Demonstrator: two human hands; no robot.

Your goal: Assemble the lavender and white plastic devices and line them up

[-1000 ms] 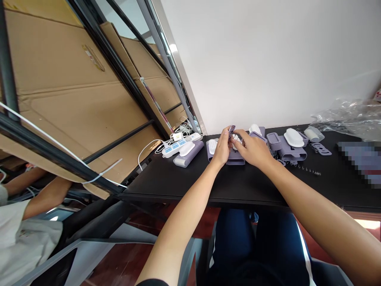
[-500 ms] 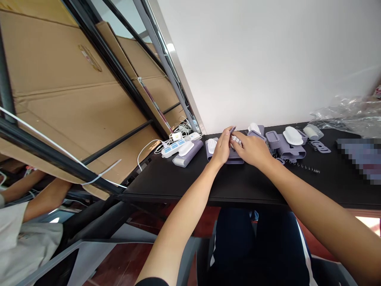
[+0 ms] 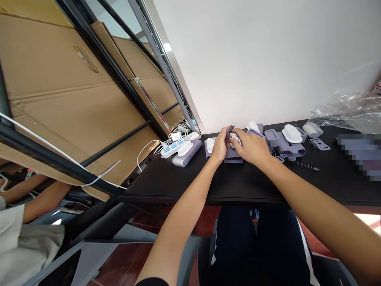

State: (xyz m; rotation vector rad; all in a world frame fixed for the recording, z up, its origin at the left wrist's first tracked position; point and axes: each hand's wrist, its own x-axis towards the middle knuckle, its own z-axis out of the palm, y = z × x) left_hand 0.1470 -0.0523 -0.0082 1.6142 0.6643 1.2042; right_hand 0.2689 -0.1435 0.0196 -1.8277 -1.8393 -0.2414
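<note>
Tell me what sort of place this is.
Probably a small workshop: purple-grey plastic parts and a coiled spring lie on a long black table, and large cardboard sheets stand beside it.

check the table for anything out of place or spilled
Nothing looks spilled, but a spring-like coil straggles untidily across the black table, and white cords sit in a messy tangle behind the power strip.

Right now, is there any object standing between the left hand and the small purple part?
Nothing visible does: the left hand holds the small purple part. The right hand is close beside it, but whether it touches the part is unclear.
</note>
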